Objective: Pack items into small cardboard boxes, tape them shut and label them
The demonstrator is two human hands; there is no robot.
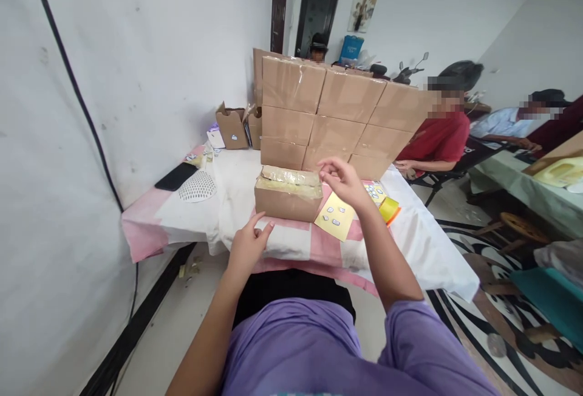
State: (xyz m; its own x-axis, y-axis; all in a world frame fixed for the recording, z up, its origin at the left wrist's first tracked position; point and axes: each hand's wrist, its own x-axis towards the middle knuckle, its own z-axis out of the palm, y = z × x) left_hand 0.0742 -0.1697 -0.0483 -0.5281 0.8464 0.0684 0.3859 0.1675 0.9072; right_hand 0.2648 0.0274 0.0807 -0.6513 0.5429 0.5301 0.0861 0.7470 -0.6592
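Note:
A brown cardboard box (288, 203) with shiny clear tape along its top sits on the cloth-covered table in front of me. My left hand (249, 239) is at its near left corner, thumb and forefinger apart, with nothing in it. By the box's right end, above the table, is my right hand (342, 182); its fingers are curled loosely and apart, and I see nothing held. Whether either hand touches the box I cannot tell. To the right of the box lies a yellow sheet (336, 217) with several small white labels. A roll of yellow tape (388, 210) is farther right.
Behind the box rises a wall of stacked taped cartons (339, 113). Open cartons (232, 127) stand at the back left, near a black phone (175, 175) and a white perforated piece (197, 187). A person in a red top (444, 138) sits beyond the table's right side.

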